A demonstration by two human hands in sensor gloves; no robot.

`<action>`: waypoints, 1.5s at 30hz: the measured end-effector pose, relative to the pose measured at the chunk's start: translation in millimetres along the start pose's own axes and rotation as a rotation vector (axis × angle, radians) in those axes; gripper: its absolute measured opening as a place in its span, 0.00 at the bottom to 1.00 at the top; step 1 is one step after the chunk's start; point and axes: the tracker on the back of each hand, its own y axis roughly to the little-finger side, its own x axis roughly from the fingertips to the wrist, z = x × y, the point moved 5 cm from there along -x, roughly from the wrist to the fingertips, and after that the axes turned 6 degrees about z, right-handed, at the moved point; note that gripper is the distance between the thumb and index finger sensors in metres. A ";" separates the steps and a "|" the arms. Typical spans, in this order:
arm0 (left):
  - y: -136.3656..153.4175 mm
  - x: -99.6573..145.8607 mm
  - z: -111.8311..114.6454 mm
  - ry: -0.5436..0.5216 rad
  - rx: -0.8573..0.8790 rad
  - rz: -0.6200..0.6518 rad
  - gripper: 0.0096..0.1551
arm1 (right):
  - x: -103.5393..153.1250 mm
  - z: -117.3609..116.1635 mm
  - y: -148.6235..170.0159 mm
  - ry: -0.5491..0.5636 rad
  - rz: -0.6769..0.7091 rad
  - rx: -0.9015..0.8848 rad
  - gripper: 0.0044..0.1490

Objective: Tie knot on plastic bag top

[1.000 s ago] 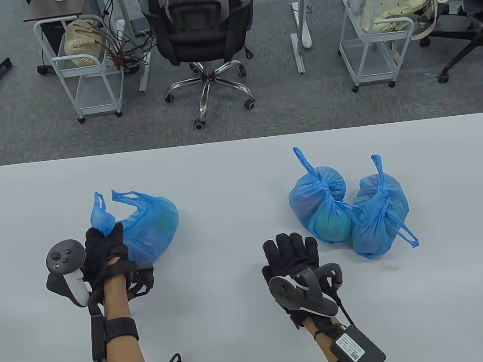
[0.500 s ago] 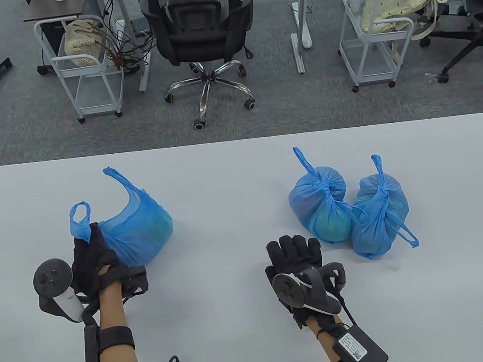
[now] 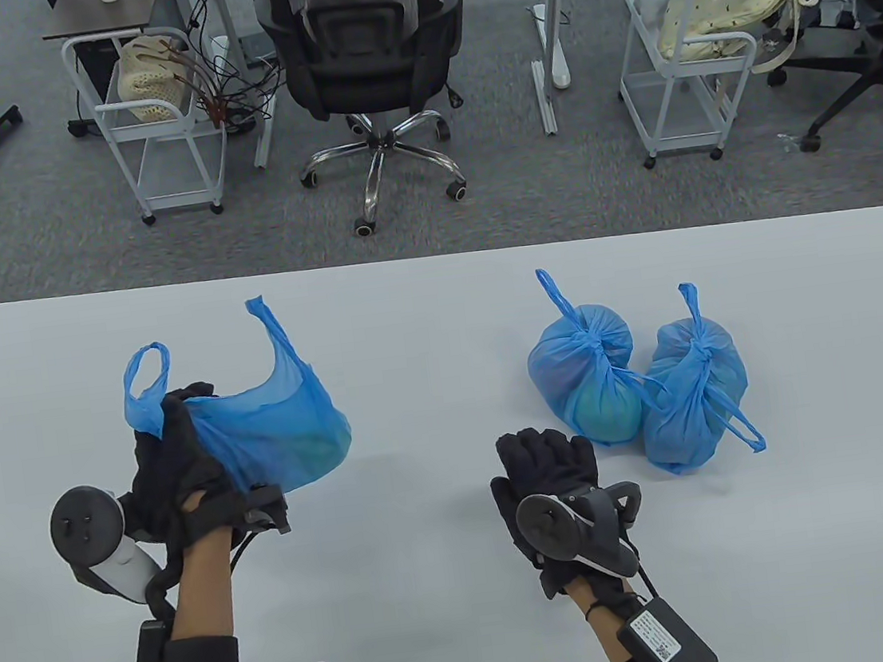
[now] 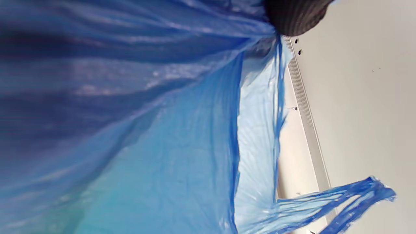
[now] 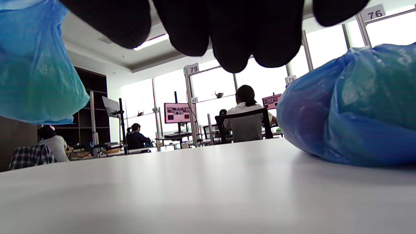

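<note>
White table [image 3: 438,299] spans the foreground. Beyond its far edge: grey carpet, a black office chair [image 3: 368,58] on a chrome star base, and two white wheeled carts [image 3: 160,132] [image 3: 687,67] (each holding a cream bag). In the right wrist view, seated people [image 5: 247,120] face monitors [image 5: 177,112] near bright windows.

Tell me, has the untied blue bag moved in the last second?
Yes. The untied bag, held by the left hand, has lifted and shifted slightly right toward the two tied bags, which stayed put.
</note>
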 end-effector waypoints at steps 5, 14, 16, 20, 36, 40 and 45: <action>-29.0 26.1 41.8 0.146 0.064 0.046 0.19 | 2.9 21.3 23.5 0.128 -0.107 -0.034 0.31; -25.7 85.4 120.6 0.355 0.173 0.053 0.19 | 12.4 36.4 62.7 0.221 -0.288 -0.214 0.33; -12.4 95.5 131.2 0.370 0.196 0.034 0.19 | 13.4 36.3 66.3 0.224 -0.302 -0.225 0.33; 18.7 110.9 142.8 0.382 0.247 -0.037 0.19 | 14.1 34.4 71.5 0.221 -0.319 -0.247 0.32; 75.9 125.4 144.4 0.419 0.327 -0.135 0.19 | 13.3 26.1 77.3 0.284 -0.286 -0.662 0.28; 77.2 124.9 144.6 0.428 0.352 -0.143 0.20 | 4.2 16.2 68.8 0.193 -0.156 -0.931 0.35; 79.4 122.7 145.3 0.450 0.391 -0.154 0.20 | -3.0 -6.8 30.2 -0.177 -0.017 -1.245 0.62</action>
